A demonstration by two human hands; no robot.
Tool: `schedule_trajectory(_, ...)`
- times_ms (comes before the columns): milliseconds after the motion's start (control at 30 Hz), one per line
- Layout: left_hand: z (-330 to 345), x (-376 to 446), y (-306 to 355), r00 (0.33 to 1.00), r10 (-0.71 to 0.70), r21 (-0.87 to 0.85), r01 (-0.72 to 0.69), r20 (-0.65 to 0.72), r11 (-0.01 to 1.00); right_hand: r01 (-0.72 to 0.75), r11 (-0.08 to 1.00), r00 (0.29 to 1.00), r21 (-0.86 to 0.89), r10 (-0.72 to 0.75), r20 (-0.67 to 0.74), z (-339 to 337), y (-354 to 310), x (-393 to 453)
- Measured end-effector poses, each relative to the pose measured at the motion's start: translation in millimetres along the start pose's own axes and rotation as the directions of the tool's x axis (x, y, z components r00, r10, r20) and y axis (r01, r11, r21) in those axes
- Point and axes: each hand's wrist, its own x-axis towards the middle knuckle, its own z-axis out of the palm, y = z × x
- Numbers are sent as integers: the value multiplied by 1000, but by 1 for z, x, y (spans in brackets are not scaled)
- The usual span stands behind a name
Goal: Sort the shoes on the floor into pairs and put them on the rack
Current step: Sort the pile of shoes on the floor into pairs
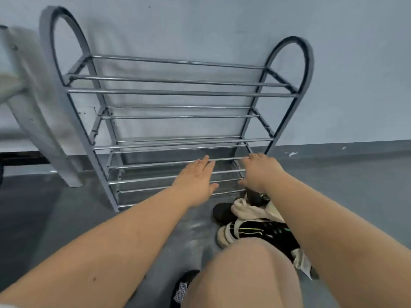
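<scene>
Shoes lie heaped on the grey floor at lower right, just in front of the rack's right end, none on the rack. Grey-painted wall behind, smooth and matte. Rack is metal: two dark arched end frames, thin shiny chrome rods running across in four tiers, all tiers bare. Pale grey slanted furniture leg at left, blurred. Bare knee fills the bottom centre. Left hand reaches flat over the lowest tiers, fingers straight and close together, thumb out to the side, fingertips at a chrome rod; contact unclear. Right hand palm down beside it, fingers loosely bent over the rods, thumb low near the pile, holding nothing visible. Black sneaker with white rubber toe and thin green lines lies on its side. Cream soft shoe above it, crumpled fabric look. Black rounded toe pokes out left of that. Black shoe with checked patch by the knee.
</scene>
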Motion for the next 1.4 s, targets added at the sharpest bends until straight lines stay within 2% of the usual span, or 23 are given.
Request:
schedule_trajectory(300, 16, 82, 102, 970, 152, 38, -162, 188, 986, -156, 987, 981, 49, 149, 121, 56, 116, -13)
schedule_trajectory(500, 35, 152, 145, 961, 166, 10, -172, 223, 985, -227, 971, 961, 70, 213, 175, 101, 161, 8)
schedule_trajectory(700, 105, 173, 146, 904, 163, 21, -186, 395, 982, -363, 915, 885, 177, 278, 374, 160, 181, 25)
schedule_trajectory(833, 127, 196, 159, 891, 197, -48, -194, 409, 980, -485, 820, 826, 304, 316, 466, 179, 196, 35)
schedule_trajectory(1000, 156, 210, 185, 837, 308, -68, -312, 451, 948, -664, 564, 721, 491, 310, 619, 198, 210, 38)
schedule_trajectory(1067, 162, 215, 190, 834, 303, -51, -317, 462, 947, -691, 489, 707, 532, 305, 638, 200, 214, 38)
schedule_trajectory(1200, 165, 218, 191, 846, 286, -78, -281, 450, 956, -705, 440, 697, 557, 285, 658, 203, 216, 38)
schedule_trajectory(1333, 159, 219, 189, 849, 273, -182, -211, 453, 960, -700, 348, 712, 623, 281, 643, 200, 218, 36)
schedule_trajectory(1400, 152, 215, 190, 848, 262, -296, -132, 460, 946, -702, 237, 711, 672, 290, 641, 193, 219, 33)
